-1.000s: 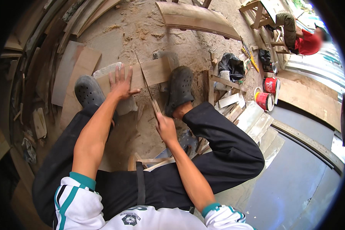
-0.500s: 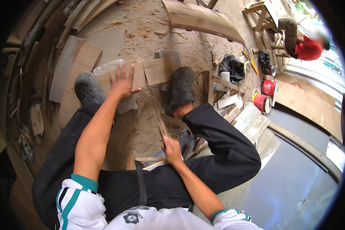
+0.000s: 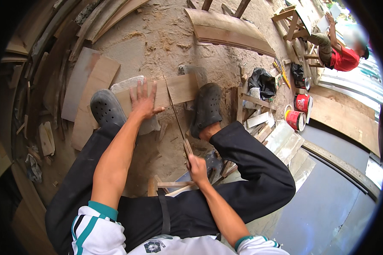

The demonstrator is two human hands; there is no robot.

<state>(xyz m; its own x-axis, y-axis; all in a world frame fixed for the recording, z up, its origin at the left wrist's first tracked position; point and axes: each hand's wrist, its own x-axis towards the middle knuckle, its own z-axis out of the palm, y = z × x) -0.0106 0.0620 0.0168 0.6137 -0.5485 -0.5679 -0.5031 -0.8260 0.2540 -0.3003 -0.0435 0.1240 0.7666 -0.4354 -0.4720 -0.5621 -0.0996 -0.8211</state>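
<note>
My left hand (image 3: pixel 144 102) lies flat with spread fingers on a light wooden board (image 3: pixel 185 88), pressing its left part. The board rests across a pale stone block (image 3: pixel 151 126) and a darker block (image 3: pixel 205 73). My right hand (image 3: pixel 197 169) is wrapped round the wooden handle of a handsaw (image 3: pixel 175 111). Its thin blade crosses the board just right of my left hand. My feet, in dark clogs, flank the work: the left clog (image 3: pixel 107 107) at the board's left end, the right clog (image 3: pixel 208 106) by its right end.
Planks (image 3: pixel 57 85) are stacked along the left. A wide wooden piece (image 3: pixel 230 32) lies ahead. To the right are a black plastic bag (image 3: pixel 262 83), red cans (image 3: pixel 303 103), wood offcuts (image 3: pixel 259 121) and grey sheets (image 3: pixel 323 199). A person in a red shirt (image 3: pixel 346 58) sits at far right.
The whole scene has shifted slightly right and down in view. My right hand and the saw are slightly farther forward along the cut. The other person's arm is now raised.
</note>
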